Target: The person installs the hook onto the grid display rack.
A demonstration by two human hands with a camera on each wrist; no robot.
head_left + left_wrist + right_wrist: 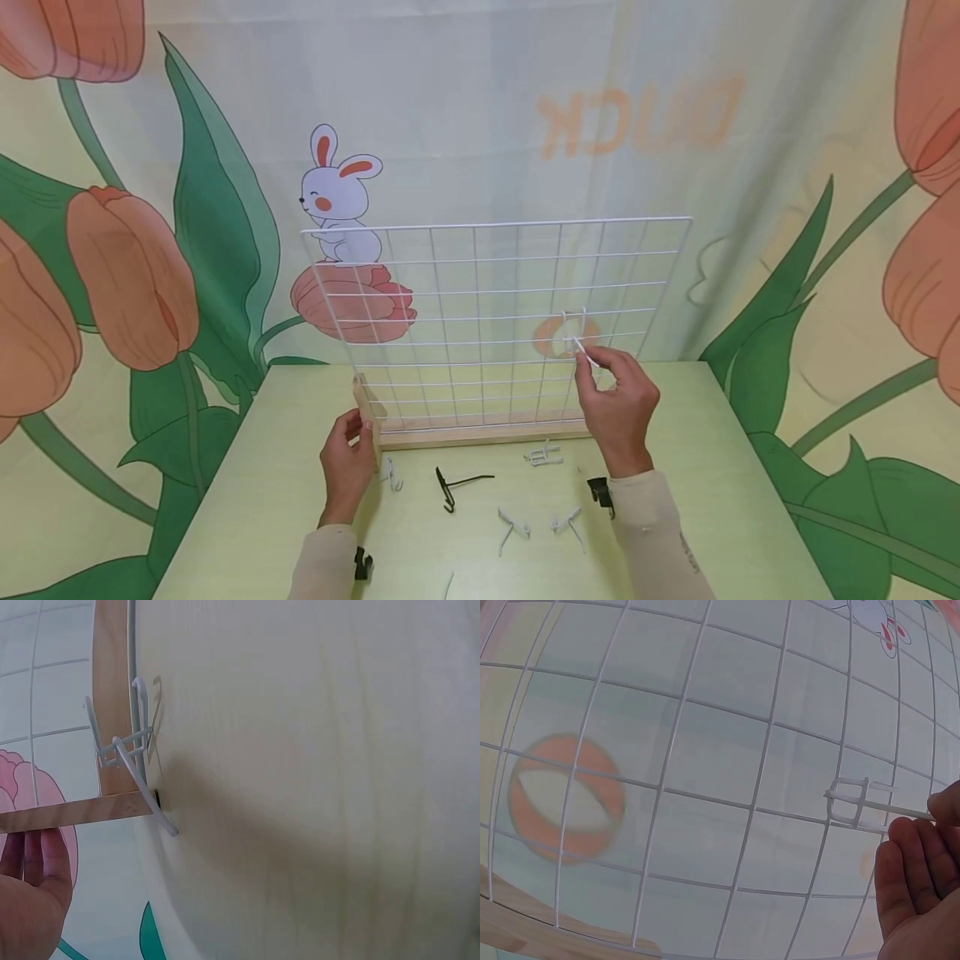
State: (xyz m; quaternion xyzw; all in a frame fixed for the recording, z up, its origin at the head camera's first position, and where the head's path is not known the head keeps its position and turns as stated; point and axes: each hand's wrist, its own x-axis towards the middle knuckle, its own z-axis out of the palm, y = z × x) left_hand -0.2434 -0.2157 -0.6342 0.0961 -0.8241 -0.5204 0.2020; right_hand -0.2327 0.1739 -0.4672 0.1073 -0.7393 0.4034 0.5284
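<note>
Right grip [618,408] pinching wire hook [864,801], left grip [348,462] holding grained wood [90,810], square-meshed panel [477,317]

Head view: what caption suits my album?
The right hand pinches a white hook at a wire grid while the left hand touches its wooden stand.

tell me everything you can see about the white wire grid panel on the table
The white wire grid panel is a rectangle of thin straight rods, apparently coated metal, crossing in open cells through which the tulip-printed fabric backdrop shows. It stands upright on the pale yellow table, its bottom edge along a light wooden base bar, its lower left side by a light wooden end piece. The right hand holds a white wire hook at its right part; whether that has caught is unclear.
</note>
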